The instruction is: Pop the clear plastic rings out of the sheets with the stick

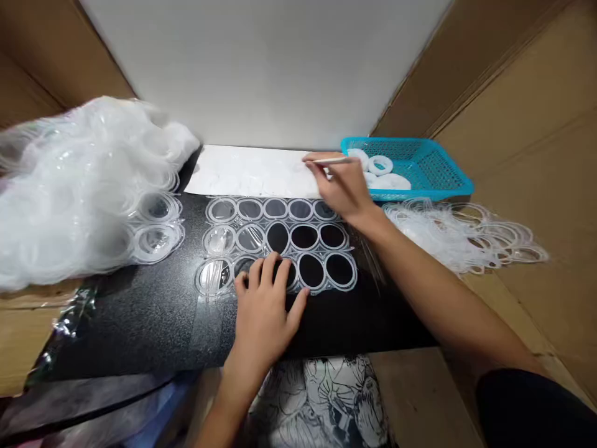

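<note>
A clear plastic sheet with rows of white-rimmed ovals lies flat on the black tabletop. My left hand rests on its near edge, fingers spread, with the fingertips touching the bottom row and covering part of it. Pinched in my right hand is a thin white pen-like stick, pointing left. That hand is over the right end of a white strip, which lies just beyond the sheet and bears faint rounded outlines.
A turquoise basket at the back right holds several white rings and rolls. Loose clear ring-shaped offcuts lie in front of it. On the left is a large heap of clear plastic sheets. A pale wall stands behind.
</note>
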The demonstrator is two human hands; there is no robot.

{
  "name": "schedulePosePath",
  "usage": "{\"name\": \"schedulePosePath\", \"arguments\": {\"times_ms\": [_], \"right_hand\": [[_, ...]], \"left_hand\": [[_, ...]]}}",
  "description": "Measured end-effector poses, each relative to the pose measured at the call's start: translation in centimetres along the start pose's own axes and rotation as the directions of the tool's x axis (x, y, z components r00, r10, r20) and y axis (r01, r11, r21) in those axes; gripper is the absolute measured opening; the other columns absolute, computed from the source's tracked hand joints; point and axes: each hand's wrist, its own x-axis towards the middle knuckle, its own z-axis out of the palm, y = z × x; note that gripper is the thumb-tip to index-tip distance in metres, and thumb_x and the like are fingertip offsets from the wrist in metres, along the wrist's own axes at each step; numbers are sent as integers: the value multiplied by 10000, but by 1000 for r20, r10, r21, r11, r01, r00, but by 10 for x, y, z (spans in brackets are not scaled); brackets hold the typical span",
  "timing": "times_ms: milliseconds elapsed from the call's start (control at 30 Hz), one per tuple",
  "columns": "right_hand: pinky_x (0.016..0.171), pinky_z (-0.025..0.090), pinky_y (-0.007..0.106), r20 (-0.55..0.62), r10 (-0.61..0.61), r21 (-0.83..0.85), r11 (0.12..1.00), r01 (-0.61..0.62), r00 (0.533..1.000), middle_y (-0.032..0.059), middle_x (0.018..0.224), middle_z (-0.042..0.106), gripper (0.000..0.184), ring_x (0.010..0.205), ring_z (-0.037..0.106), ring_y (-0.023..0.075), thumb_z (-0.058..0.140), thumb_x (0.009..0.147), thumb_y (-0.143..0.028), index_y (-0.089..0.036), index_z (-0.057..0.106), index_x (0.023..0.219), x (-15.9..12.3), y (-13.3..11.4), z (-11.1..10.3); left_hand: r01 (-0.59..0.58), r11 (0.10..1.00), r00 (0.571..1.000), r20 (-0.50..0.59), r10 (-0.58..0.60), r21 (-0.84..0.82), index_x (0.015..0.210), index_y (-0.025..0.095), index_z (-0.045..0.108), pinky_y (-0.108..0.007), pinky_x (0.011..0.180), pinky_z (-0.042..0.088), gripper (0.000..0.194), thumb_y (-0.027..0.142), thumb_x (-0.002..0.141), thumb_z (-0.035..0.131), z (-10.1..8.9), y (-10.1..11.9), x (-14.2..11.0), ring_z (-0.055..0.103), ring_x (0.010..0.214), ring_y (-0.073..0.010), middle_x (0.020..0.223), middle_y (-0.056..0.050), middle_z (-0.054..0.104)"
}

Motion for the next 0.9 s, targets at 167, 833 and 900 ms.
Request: {"name": "schedulePosePath", "arguments": {"times_ms": [167, 833, 900], "right_hand": [[845, 566, 414, -75, 323, -210, 920, -332, 943, 77, 970, 810, 284, 955, 747, 278, 638, 988, -437, -213, 813, 980, -94, 9, -107], [884, 517, 403, 387, 198, -262, 960, -99, 901, 126, 1102, 727, 365, 1014, 668, 282, 665, 987, -338, -153, 633, 1299, -185, -59, -65], [867, 500, 404, 438, 140, -256, 966, -26, 888, 111, 1040, 725, 269, 970, 662, 275, 585, 1027, -270, -157, 640, 1265, -186, -55, -64]], "left_hand": [[-67, 985, 997, -47, 61, -158, 1325, 243, 567, -511, 1078, 347, 315, 346, 1027, 563, -4, -8, -7, 510, 1336, -307, 1434, -107, 591], [-162, 987, 982, -102, 161, -4, 1040, 248, 704, -424, 880, 430, 216, 374, 1037, 530, -38, -97, -32, 619, 1029, -279, 1080, -71, 700], [-173, 985, 981, -85, 172, 1, 956, 237, 692, -406, 846, 433, 251, 322, 1053, 477, -39, -99, -28, 614, 945, -258, 969, -62, 696]]}}
